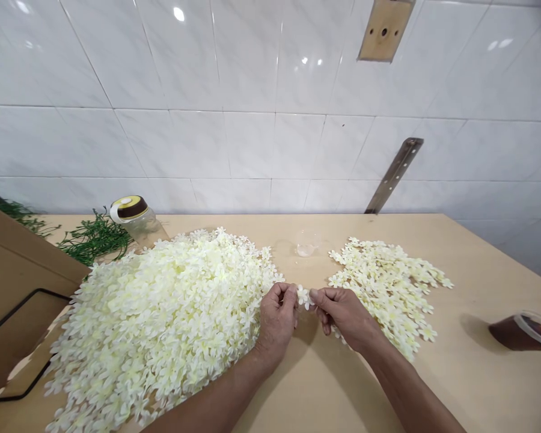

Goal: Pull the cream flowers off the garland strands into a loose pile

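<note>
Between my hands is a small white artificial flower (303,296), pinched from both sides above the table. My left hand (277,316) grips its left edge with thumb and forefinger, the other fingers curled. From the right, my right hand (342,313) pinches the same flower. A big heap of pale yellow-white artificial flowers (171,313) lies left of my left hand. Beyond my right hand spreads a thinner pile of similar flowers (388,282). A small clear plastic cup (305,246) stands on the table behind the held flower.
Green artificial stems (97,237) and a clear jar with a brown and yellow lid (135,210) are at the back left. A brown board (27,282) rises at the left edge. A cup of dark liquid (520,331) sits at the right on the wooden table (469,264).
</note>
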The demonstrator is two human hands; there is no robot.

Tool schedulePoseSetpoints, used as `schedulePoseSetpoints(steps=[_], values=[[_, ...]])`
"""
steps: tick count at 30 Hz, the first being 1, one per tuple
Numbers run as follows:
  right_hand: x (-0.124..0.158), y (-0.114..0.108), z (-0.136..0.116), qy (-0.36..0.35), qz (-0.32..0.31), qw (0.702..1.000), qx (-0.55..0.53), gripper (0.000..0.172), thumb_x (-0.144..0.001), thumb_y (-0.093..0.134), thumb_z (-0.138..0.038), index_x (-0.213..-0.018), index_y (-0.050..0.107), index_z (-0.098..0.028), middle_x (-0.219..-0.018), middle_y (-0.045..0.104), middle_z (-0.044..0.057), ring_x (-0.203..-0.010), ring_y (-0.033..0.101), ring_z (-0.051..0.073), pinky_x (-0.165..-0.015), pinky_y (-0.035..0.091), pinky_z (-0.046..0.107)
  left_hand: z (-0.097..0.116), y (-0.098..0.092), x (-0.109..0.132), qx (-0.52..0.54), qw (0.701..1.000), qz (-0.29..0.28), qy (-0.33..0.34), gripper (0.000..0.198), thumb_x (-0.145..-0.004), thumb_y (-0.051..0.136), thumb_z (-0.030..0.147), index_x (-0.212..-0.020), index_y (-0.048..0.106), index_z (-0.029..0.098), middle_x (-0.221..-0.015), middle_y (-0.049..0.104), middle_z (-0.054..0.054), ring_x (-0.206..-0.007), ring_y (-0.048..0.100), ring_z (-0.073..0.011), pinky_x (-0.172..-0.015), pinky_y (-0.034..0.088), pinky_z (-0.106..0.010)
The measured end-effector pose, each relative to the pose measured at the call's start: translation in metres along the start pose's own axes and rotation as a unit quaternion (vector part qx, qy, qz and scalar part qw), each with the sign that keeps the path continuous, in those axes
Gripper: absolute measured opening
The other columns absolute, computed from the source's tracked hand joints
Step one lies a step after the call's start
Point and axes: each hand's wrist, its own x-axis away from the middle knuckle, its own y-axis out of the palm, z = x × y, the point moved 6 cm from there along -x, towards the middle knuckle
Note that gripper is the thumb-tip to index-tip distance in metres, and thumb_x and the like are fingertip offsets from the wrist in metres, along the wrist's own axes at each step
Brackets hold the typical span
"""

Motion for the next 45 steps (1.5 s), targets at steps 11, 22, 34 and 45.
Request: schedulePoseSetpoints(steps=[11,22,34,45], values=[[0.000,0.000,-0.030,-0.039,0.028,0.997,0.058,0.047,-0.080,0.062,-0.060,-0.061,0.060,-0.017,-0.046,0.041,-0.005,-0.037,0.035,0.007,-0.039,0.033,0.022,-0.007,-0.001,-0.003,0.014,1.000,0.003,-0.013,0.038,-0.084,0.059,0.054,-0.074,0.051,0.018,-0.062,0.053,0.005,-0.037,0.041,-0.0045,-0.037,0.033,-0.018],[-0.004,0.005,-0.081,-0.115,0.112,0.957,0.241,0.039,-0.084,0.058,-0.051,-0.104,0.072,-0.020,-0.073,0.066,0.003,-0.052,0.049,0.013,-0.049,0.040,0.025,-0.005,-0.001,0.000,0.004,1.000,0.004,-0.012,0.035,-0.086,0.057,0.051,-0.076,0.053,0.019,-0.062,0.054,0.005,-0.040,0.044,-0.0060,-0.040,0.037,-0.019],[-0.006,0.001,-0.017,-0.033,0.038,0.986,0.158,0.030,-0.080,0.064,-0.046,-0.072,0.069,-0.018,-0.045,0.050,-0.004,-0.039,0.044,0.009,-0.041,0.036,0.021,-0.003,0.001,0.000,-0.034,0.999,0.002,0.028,0.032,-0.088,0.056,0.048,-0.076,0.051,0.018,-0.058,0.050,0.006,-0.038,0.045,-0.0058,-0.040,0.037,-0.018],[-0.010,-0.002,-0.002,-0.004,0.006,0.999,0.054,0.037,-0.072,0.074,-0.049,-0.062,0.063,-0.016,-0.046,0.054,-0.003,-0.037,0.047,0.009,-0.039,0.037,0.021,-0.003,0.004,-0.001,-0.002,0.998,-0.051,-0.025,0.034,-0.084,0.060,0.050,-0.077,0.056,0.017,-0.044,0.048,0.006,-0.037,0.041,-0.0078,-0.038,0.034,-0.019]])
